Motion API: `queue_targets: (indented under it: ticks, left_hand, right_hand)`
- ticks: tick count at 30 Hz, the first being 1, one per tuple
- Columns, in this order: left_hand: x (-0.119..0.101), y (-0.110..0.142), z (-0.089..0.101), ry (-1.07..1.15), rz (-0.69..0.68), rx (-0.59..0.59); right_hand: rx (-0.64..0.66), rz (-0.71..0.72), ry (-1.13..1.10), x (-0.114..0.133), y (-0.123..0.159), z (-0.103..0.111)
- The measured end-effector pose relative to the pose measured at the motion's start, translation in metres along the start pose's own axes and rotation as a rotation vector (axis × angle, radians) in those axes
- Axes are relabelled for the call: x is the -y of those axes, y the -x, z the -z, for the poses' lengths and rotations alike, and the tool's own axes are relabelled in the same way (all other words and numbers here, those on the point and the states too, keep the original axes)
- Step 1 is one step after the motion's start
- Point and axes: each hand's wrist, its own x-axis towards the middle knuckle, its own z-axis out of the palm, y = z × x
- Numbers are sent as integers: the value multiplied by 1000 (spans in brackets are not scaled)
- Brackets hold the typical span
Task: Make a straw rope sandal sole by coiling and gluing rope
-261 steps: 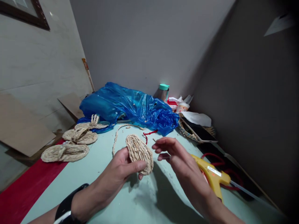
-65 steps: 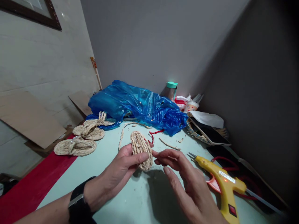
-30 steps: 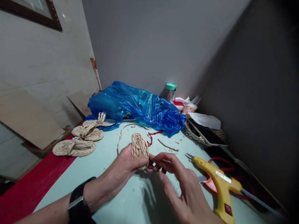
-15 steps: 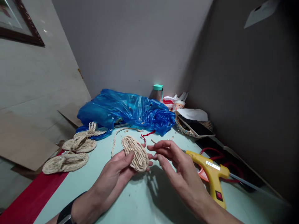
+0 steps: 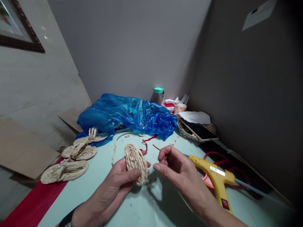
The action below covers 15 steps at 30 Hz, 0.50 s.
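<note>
My left hand [image 5: 118, 181] grips a small oval sole [image 5: 135, 162] of coiled straw cord, thumb across its near end and fingers behind it. The sole is tilted up above the table. To its right is my right hand [image 5: 177, 165], with the fingers curled and the thumb held apart from them; nothing shows between them. It does not touch the sole. A yellow glue gun [image 5: 216, 176] lies just right of that hand, a clear glue stick [image 5: 255, 189] out of its back. Beyond the sole lie a loose straw cord [image 5: 115, 148] and a red cord [image 5: 146, 143].
Several finished straw sandals [image 5: 65, 171] lie at the left, partly on a red cloth strip [image 5: 38, 205]. A blue plastic bag [image 5: 127, 110] covers the back. Behind right are a bottle [image 5: 158, 96], a paper cup [image 5: 180, 107] and a basket [image 5: 189, 134] bearing a tablet [image 5: 199, 128].
The sole has tilted more upright in my left hand and dropped slightly. My right hand's fingers have curled inward, and it has shifted a little away from the sole.
</note>
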Motion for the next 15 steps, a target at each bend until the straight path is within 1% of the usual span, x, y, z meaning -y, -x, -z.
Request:
queue_targets:
  ticks: [4, 6, 9, 12, 15]
  left_hand:
    - [3, 0, 0, -28, -9, -51]
    - [3, 0, 0, -39, -18, -68]
    - [3, 0, -2, -61, -40, -60]
    - [2, 2, -2, -65, -38, -45]
    - [2, 4, -4, -66, -54, -26]
  right_hand:
    - [52, -35, -88, 1, 1, -2]
    - [45, -41, -83, 0, 2, -2]
    - [14, -30, -33, 0, 1, -1]
    - [22, 26, 23, 2, 1, 0]
    - [31, 138, 99, 2, 2, 2]
